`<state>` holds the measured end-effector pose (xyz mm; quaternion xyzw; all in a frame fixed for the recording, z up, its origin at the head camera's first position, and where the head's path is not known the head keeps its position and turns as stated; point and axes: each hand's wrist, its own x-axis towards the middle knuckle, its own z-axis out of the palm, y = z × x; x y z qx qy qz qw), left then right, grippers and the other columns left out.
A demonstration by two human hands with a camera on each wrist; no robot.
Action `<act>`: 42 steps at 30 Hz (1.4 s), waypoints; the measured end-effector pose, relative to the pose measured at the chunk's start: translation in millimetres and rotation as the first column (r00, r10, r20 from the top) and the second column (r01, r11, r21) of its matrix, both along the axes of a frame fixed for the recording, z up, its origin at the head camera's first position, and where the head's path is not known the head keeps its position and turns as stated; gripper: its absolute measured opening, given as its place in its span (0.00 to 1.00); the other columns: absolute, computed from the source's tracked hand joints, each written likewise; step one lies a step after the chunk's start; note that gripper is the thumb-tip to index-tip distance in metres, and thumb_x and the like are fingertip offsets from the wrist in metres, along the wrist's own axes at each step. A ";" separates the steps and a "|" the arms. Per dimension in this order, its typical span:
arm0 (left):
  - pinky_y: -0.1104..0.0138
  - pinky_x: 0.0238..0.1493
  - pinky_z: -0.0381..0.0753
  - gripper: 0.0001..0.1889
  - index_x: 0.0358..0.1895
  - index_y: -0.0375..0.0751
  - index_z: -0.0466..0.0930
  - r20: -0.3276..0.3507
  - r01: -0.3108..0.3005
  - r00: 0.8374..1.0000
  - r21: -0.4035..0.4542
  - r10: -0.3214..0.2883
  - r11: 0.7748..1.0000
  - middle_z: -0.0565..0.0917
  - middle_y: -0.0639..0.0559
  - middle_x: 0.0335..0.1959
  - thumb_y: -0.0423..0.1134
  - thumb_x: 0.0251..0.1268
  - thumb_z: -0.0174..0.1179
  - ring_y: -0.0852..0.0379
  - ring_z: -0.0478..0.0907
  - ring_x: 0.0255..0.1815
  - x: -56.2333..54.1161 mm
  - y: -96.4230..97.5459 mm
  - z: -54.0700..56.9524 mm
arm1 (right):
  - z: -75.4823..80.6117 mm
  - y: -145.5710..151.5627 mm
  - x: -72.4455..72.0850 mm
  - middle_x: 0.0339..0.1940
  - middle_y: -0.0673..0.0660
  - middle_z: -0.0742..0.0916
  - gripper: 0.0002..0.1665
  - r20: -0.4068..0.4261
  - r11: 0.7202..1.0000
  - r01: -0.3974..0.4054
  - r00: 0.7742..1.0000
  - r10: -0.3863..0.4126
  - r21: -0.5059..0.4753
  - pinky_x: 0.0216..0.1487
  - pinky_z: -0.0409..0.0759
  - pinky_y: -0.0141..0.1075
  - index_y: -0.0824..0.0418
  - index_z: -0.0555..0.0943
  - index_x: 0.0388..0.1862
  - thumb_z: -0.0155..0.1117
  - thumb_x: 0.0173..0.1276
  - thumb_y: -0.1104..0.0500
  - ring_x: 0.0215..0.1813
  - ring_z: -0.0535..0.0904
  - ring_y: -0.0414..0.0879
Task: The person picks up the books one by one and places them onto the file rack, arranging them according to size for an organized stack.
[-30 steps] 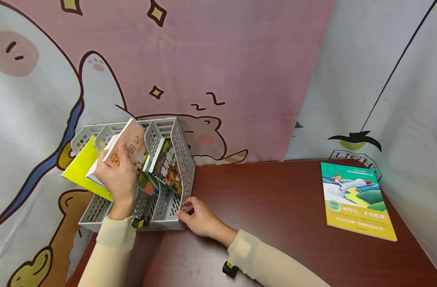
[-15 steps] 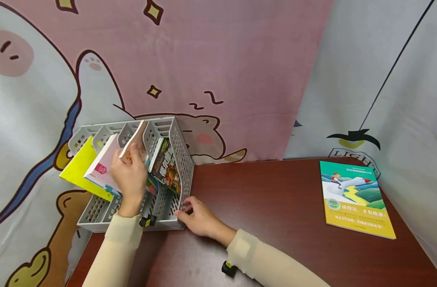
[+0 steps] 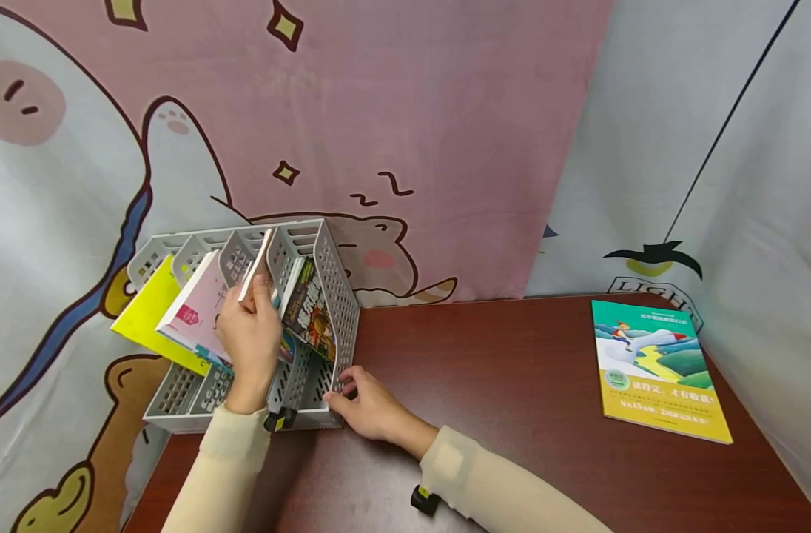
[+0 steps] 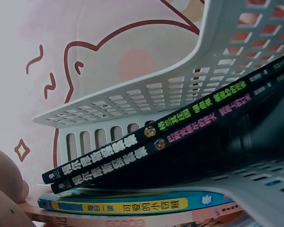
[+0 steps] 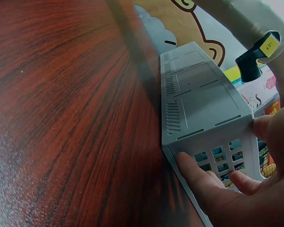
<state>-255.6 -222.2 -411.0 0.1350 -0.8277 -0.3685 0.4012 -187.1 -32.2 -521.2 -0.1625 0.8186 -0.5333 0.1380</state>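
My left hand (image 3: 251, 340) grips a thin pale-pink book (image 3: 256, 265), which stands in a middle compartment of the light-grey divided book organizer (image 3: 344, 311). In the left wrist view its pinkish spine (image 4: 132, 221) lies against a teal-and-yellow book spine (image 4: 132, 203). Beyond a divider, two black-spined books (image 4: 106, 158) lean together in the end compartment. My right hand (image 3: 372, 407) holds the organizer's front right corner. The right wrist view has its thumb at the rim and its fingers against the perforated side wall (image 5: 213, 163).
A yellow book (image 3: 159, 314) and a pink-and-white book (image 3: 195, 314) lean in the left compartments. Far right on the dark wood table (image 3: 472, 370) lies a green-and-yellow picture book (image 3: 658, 370). A printed fabric backdrop (image 3: 472, 148) hangs behind the table.
My left hand has carried the pale-pink book rightward, turned it edge-up and lowered it into the organizer, uncovering the pink-and-white book. My right hand stays at the corner.
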 end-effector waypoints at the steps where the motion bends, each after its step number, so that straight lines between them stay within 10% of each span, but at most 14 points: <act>1: 0.58 0.25 0.57 0.28 0.27 0.44 0.70 0.015 0.002 1.000 0.007 -0.002 1.000 0.71 0.47 0.24 0.58 0.89 0.53 0.46 0.66 0.24 0.3 0.3 -0.9 | -0.2 0.0 0.0 0.55 0.58 0.90 0.31 -0.001 1.000 0.000 1.000 0.000 0.000 0.58 0.84 0.44 0.59 0.78 0.67 0.68 0.79 0.39 0.54 0.87 0.50; 11: 0.58 0.24 0.64 0.33 0.28 0.37 0.71 0.137 0.109 0.982 0.133 -0.127 0.985 0.73 0.44 0.25 0.62 0.90 0.45 0.48 0.68 0.23 2.1 -2.5 -12.3 | -2.9 -0.4 -1.6 0.57 0.58 0.89 0.31 0.007 1.000 0.001 1.000 -0.001 0.015 0.60 0.84 0.44 0.57 0.78 0.68 0.66 0.80 0.37 0.58 0.86 0.52; 14: 0.53 0.45 0.78 0.34 0.49 0.35 0.87 0.172 0.149 0.969 0.171 -0.178 0.974 0.87 0.35 0.50 0.62 0.91 0.42 0.44 0.80 0.43 2.8 -5.0 -17.0 | -2.7 0.2 -2.3 0.57 0.57 0.89 0.31 0.010 1.000 0.000 1.000 -0.001 0.011 0.60 0.84 0.45 0.57 0.77 0.69 0.66 0.81 0.38 0.59 0.86 0.52; 18: 0.42 0.71 0.74 0.36 0.65 0.33 0.83 0.238 0.177 0.942 0.244 -0.236 0.953 0.82 0.34 0.71 0.63 0.91 0.37 0.38 0.78 0.68 4.5 -7.8 -23.9 | -3.0 0.3 -3.0 0.57 0.56 0.89 0.32 0.014 1.000 -0.003 1.000 0.003 0.014 0.61 0.83 0.44 0.57 0.77 0.69 0.65 0.81 0.36 0.59 0.86 0.51; 27: 0.43 0.61 0.76 0.35 0.72 0.33 0.78 0.279 0.213 0.921 0.217 -0.270 0.952 0.82 0.29 0.64 0.62 0.91 0.39 0.34 0.79 0.60 15.8 -8.7 -24.7 | -1.2 0.0 -0.3 0.57 0.58 0.90 0.33 0.029 1.000 0.001 1.000 -0.001 0.010 0.61 0.84 0.46 0.59 0.78 0.69 0.66 0.81 0.37 0.60 0.87 0.54; 31: 0.41 0.67 0.78 0.30 0.81 0.43 0.74 0.206 0.214 0.951 0.102 -0.231 0.972 0.82 0.36 0.73 0.55 0.87 0.55 0.36 0.81 0.66 27.9 -4.3 -21.2 | -0.5 -0.9 2.2 0.58 0.58 0.90 0.34 0.039 1.000 0.003 0.999 -0.003 0.014 0.62 0.85 0.46 0.60 0.79 0.70 0.66 0.81 0.37 0.62 0.87 0.55; 35: 0.39 0.76 0.72 0.23 0.74 0.39 0.82 -0.005 0.223 0.975 -0.021 -0.224 0.974 0.80 0.41 0.77 0.44 0.83 0.61 0.36 0.76 0.77 38.3 7.2 -17.0 | -0.4 0.5 3.6 0.58 0.59 0.91 0.32 0.074 0.999 -0.007 0.997 0.009 -0.035 0.52 0.88 0.42 0.61 0.79 0.70 0.67 0.82 0.40 0.52 0.91 0.54; 38: 0.48 0.74 0.74 0.14 0.59 0.37 0.92 -0.215 0.233 0.943 -0.116 -0.254 0.965 0.87 0.42 0.68 0.35 0.79 0.63 0.36 0.81 0.72 45.0 22.5 -13.6 | 0.8 6.7 5.0 0.55 0.61 0.90 0.29 0.141 0.991 -0.014 0.990 0.033 -0.136 0.43 0.92 0.43 0.64 0.79 0.71 0.67 0.83 0.46 0.43 0.93 0.58; 42: 0.69 0.65 0.78 0.10 0.47 0.35 0.94 -0.357 0.324 0.853 -0.206 -0.380 0.923 0.93 0.41 0.50 0.27 0.74 0.64 0.40 0.88 0.53 54.4 45.3 -12.5 | 6.2 24.9 7.1 0.53 0.62 0.89 0.25 0.181 0.974 0.002 0.983 0.041 -0.228 0.39 0.94 0.52 0.67 0.78 0.70 0.67 0.83 0.54 0.36 0.92 0.59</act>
